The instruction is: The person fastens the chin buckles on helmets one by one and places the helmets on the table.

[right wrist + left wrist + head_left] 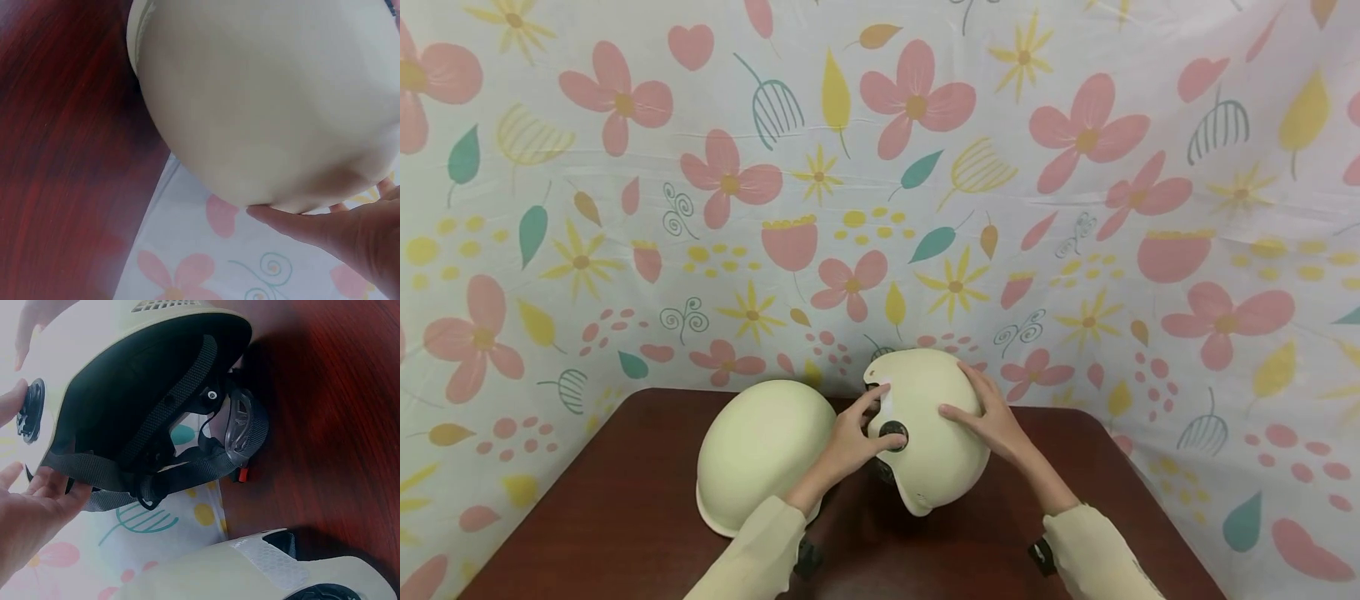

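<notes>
A cream helmet (928, 425) is tilted above the table in the head view, its open underside turned left. My left hand (852, 433) grips it by the rim, thumb at the round black side disc (892, 436) and fingers reaching inside. In the left wrist view, that hand's fingers (56, 490) lie by the black chin straps (187, 472), and the dark hollow shows a clear buckle with a red tab. My right hand (997, 421) holds the shell's rounded crown, thumb and fingers spread around it. Smooth shell (262, 94) fills most of the right wrist view.
A second cream helmet (763, 450) rests dome up on the dark red-brown table (595, 500), left of the held one. Behind the table hangs a white cloth (880, 192) printed with flowers and leaves.
</notes>
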Available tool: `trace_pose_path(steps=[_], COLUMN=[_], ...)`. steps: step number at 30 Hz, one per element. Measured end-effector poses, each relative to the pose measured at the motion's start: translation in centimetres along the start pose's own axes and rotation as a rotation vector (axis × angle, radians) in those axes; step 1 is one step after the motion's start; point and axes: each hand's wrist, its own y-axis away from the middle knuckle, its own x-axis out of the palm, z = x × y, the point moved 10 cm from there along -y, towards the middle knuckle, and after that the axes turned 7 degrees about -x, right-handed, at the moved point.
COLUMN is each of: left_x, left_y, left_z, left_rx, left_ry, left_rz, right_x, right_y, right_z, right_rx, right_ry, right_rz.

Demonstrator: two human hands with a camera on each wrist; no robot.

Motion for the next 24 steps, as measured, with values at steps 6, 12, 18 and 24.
trace_pose_path(steps=[6,12,18,24], left_x=[-0.4,-0.7,-0.5,0.6], left_y=[-0.4,-0.8,-1.1,-1.1], left_z=[-0.5,-1.4,-2.0,-1.7], left_rx=[0.001,-0.019,-0.01,-0.035], left_ry=[0.055,0.074,0.033,-0.01], left_rz=[-0.021,-0.029,0.0,0.066], right_x=[0.3,1.0,1.2,2.2], right_y=[0.1,0.6,0.9,0.5], right_z=[-0.1,-1.4,-1.8,-0.5], right_rx=[0.0,0.069,0.107,0.069], right_ry=[-0.047,-0.21,-0.295,-0.321], right_rz=[-0.019,-0.037,-0.04,0.015])
